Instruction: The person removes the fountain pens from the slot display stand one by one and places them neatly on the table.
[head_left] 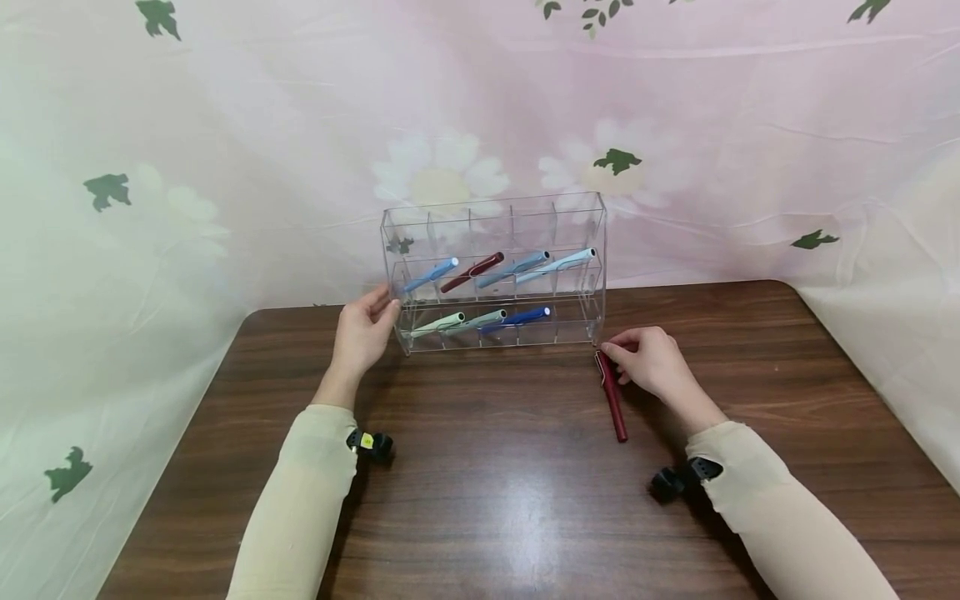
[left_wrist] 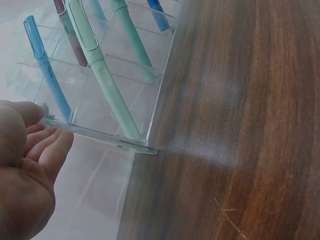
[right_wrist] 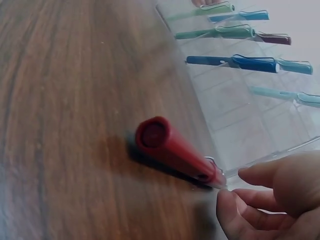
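Observation:
A clear tiered pen rack (head_left: 576, 309) stands at the back of the table. My left hand (head_left: 363, 331) holds its left side wall, thumb and fingers on either side of the edge in the left wrist view. At the lower right front corner, my right hand (head_left: 651, 362) pinches the rack's edge with curled fingers. A dark red pen (head_left: 613, 406) lies on the table beside that hand, its clipped cap end close to the fingertips; whether they touch cannot be told. In the lower tier lean a pale green pen (left_wrist: 108, 85), a teal pen (left_wrist: 134, 42) and a blue pen (right_wrist: 255, 63).
The middle tier carries a light blue pen (head_left: 431, 274), a maroon pen (head_left: 472, 272), a grey-blue pen (head_left: 513, 269) and a pale blue pen (head_left: 555, 266). Behind the dark wooden table (head_left: 465, 500) hangs a flowered cloth (head_left: 300, 125).

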